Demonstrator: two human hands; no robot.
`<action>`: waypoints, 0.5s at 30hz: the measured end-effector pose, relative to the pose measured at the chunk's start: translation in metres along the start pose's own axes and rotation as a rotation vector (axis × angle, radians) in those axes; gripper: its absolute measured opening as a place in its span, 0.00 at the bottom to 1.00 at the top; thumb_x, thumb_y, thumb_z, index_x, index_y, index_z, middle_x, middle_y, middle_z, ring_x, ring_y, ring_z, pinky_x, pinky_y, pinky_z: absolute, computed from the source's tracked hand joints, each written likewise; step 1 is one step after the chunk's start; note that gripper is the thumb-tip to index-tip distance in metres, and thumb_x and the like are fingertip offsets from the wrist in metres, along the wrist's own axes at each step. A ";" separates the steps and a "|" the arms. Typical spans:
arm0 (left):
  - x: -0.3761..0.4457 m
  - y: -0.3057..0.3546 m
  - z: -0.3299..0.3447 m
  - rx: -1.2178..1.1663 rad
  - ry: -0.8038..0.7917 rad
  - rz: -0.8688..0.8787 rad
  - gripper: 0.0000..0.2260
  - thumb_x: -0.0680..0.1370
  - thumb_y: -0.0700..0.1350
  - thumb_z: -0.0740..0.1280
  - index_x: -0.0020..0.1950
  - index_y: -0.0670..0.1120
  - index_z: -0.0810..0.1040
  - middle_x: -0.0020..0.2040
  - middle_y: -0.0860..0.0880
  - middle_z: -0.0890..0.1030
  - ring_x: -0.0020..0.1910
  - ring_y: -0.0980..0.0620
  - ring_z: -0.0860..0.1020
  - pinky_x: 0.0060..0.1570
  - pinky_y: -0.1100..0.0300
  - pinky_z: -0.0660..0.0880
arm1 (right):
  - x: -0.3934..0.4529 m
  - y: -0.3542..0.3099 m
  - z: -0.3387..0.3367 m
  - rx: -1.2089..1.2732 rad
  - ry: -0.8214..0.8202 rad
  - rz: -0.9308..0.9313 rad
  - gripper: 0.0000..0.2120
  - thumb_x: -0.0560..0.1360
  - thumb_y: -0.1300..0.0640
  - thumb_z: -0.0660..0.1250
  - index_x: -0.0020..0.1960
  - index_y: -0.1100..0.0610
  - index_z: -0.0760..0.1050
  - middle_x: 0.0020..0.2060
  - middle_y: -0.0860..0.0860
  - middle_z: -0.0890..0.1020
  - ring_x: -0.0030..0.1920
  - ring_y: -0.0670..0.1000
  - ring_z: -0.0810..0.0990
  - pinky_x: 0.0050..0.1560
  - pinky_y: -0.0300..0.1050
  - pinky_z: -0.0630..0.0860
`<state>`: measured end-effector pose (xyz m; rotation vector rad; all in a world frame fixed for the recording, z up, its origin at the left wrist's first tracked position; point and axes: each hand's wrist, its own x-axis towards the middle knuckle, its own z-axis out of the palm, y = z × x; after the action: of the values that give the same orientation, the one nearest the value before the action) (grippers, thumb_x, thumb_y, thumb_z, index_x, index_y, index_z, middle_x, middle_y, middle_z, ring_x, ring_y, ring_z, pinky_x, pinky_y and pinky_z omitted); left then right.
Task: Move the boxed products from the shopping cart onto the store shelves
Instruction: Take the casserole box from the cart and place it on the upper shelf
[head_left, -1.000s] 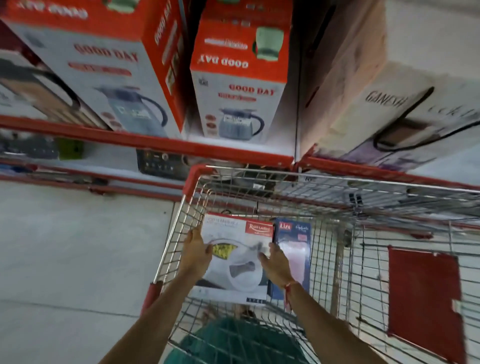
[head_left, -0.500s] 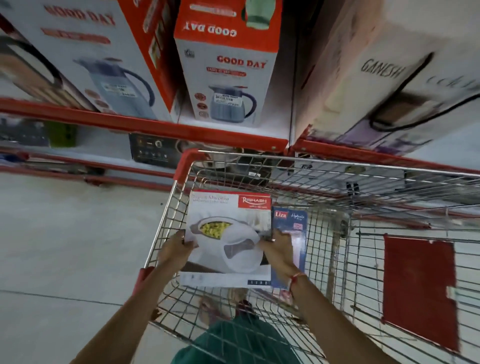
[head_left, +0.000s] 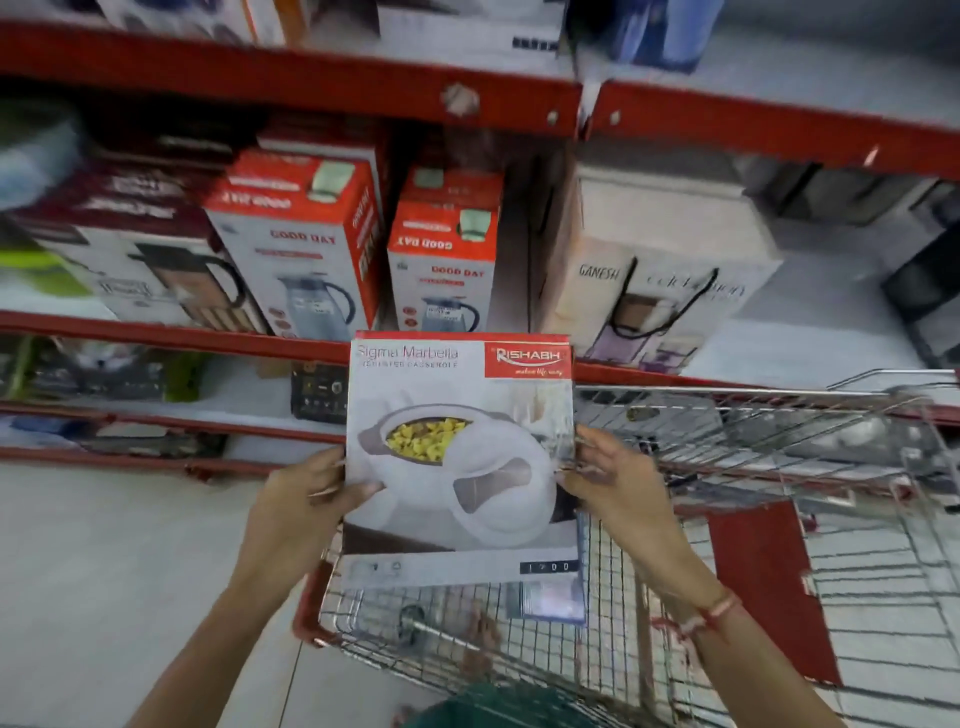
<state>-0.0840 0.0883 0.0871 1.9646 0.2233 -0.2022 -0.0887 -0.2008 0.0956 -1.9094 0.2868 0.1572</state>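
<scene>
A white casserole box (head_left: 460, 457) with a red Rishabh corner label is held upright above the wire shopping cart (head_left: 753, 431). My left hand (head_left: 306, 499) grips its left edge and my right hand (head_left: 608, 478) grips its right edge. The box top reaches the red front rail of the middle shelf (head_left: 171, 332). A blue box (head_left: 550, 597) stays in the cart, mostly hidden behind the casserole box.
Red-and-white jug boxes (head_left: 311, 244) and a pale Ganesh box (head_left: 660, 270) stand on the middle shelf, with a gap between them. The upper shelf rail (head_left: 311, 78) runs overhead. A red flap (head_left: 769, 587) sits in the cart. Pale floor (head_left: 104, 571) lies to the left.
Both hands have lifted the casserole box up out of the cart toward the shelf. The view has tilted upward, showing more shelving.
</scene>
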 end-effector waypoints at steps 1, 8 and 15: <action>0.000 0.007 -0.004 -0.020 0.003 0.021 0.17 0.70 0.41 0.74 0.42 0.67 0.81 0.43 0.63 0.86 0.45 0.57 0.84 0.52 0.46 0.80 | -0.001 -0.007 -0.002 0.001 0.017 -0.024 0.24 0.72 0.65 0.72 0.63 0.47 0.75 0.48 0.37 0.82 0.40 0.26 0.79 0.42 0.25 0.77; 0.021 0.075 -0.029 -0.136 0.076 0.212 0.19 0.71 0.37 0.72 0.61 0.45 0.79 0.51 0.52 0.85 0.52 0.55 0.83 0.57 0.54 0.79 | 0.010 -0.080 -0.023 0.074 0.141 -0.223 0.26 0.72 0.68 0.72 0.67 0.54 0.72 0.49 0.37 0.78 0.40 0.25 0.77 0.38 0.18 0.72; 0.067 0.165 -0.058 -0.156 0.154 0.504 0.22 0.71 0.36 0.73 0.60 0.54 0.77 0.43 0.67 0.84 0.48 0.63 0.83 0.47 0.72 0.78 | 0.039 -0.173 -0.054 0.111 0.223 -0.480 0.25 0.71 0.68 0.72 0.65 0.53 0.74 0.50 0.37 0.82 0.45 0.32 0.82 0.45 0.25 0.78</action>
<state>0.0239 0.0823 0.2403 1.8184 -0.1560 0.2867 -0.0053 -0.1988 0.2614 -1.8325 -0.0207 -0.3856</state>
